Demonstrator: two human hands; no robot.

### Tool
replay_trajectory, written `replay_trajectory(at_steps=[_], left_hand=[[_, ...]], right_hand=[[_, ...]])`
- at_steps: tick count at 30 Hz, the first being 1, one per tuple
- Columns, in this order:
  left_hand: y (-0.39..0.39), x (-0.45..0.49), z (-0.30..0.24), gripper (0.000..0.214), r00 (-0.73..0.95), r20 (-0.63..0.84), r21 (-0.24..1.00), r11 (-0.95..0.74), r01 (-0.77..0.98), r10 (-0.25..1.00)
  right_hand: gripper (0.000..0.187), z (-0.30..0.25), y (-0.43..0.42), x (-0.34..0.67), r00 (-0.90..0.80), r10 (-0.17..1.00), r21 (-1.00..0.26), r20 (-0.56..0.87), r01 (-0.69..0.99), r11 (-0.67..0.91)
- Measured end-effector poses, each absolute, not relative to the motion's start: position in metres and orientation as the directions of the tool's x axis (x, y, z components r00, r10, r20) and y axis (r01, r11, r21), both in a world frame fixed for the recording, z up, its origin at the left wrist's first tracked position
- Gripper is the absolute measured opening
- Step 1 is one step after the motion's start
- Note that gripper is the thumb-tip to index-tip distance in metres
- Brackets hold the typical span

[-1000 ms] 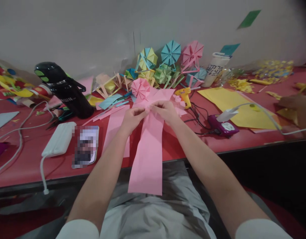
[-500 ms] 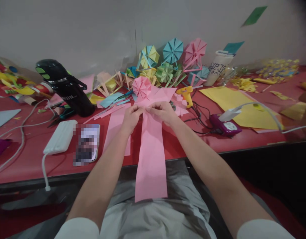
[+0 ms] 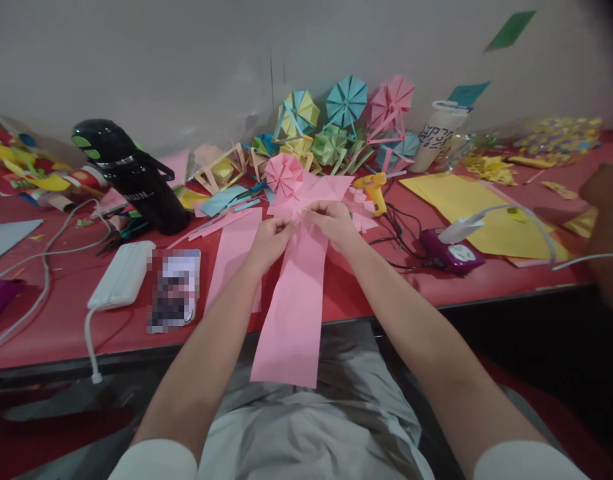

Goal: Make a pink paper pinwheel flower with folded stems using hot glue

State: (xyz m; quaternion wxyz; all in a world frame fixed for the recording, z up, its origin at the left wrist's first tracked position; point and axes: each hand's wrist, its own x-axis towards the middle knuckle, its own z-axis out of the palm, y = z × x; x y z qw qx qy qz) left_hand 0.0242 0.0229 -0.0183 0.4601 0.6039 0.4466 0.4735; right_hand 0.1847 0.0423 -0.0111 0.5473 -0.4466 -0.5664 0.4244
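A long strip of pink paper point(image 3: 294, 313) hangs from my fingers over the table edge toward my lap. My left hand point(image 3: 272, 241) pinches its upper end from the left. Close beside it, my right hand point(image 3: 331, 223) pinches the same end from the right, slightly higher. Just beyond my fingers stands a folded pink paper rosette point(image 3: 284, 175), with more pink paper point(image 3: 336, 189) lying around it. Under my left forearm another pink sheet point(image 3: 236, 250) lies flat on the table. Exactly how the pinched end is folded is too small to make out.
A yellow glue gun point(image 3: 374, 192) lies right of my hands, its cord near a purple power socket point(image 3: 451, 252). Left are a phone point(image 3: 174, 290), a white power bank point(image 3: 122, 275) and a black bottle point(image 3: 131, 177). Folded paper lanterns point(image 3: 336, 143) line the wall. Another person's hand point(image 3: 606, 220) is far right.
The strip's lower end has swung left and up a little. Both hands have shifted slightly right, with their fingertips a bit farther apart. The other person's hand has come further into view.
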Motion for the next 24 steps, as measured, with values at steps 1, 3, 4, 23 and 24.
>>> replay_trajectory(at_steps=[1,3,4,23,24], left_hand=[[0.023,0.024,-0.019,0.032,0.154,0.151,0.981,-0.167,0.096,0.976],[0.022,0.023,-0.019,0.034,0.151,0.136,0.984,-0.151,0.093,0.979],[0.021,0.023,-0.018,0.035,0.15,0.131,0.984,-0.147,0.1,0.98],[0.002,0.016,-0.004,0.018,0.228,-0.106,0.983,0.068,0.168,0.968],[0.002,0.015,-0.003,0.017,0.234,-0.114,0.981,0.072,0.18,0.965]], right_hand=[[0.037,-0.011,0.042,0.185,0.005,0.971,-0.97,0.24,0.045,0.239],[0.037,-0.011,0.042,0.185,0.016,0.973,-0.971,0.232,0.058,0.23],[0.037,-0.011,0.042,0.185,0.022,0.974,-0.972,0.227,0.064,0.225],[0.021,-0.013,0.064,0.222,0.276,0.936,-0.975,0.217,0.013,0.222],[0.022,-0.013,0.065,0.225,0.276,0.934,-0.973,0.229,0.039,0.227]])
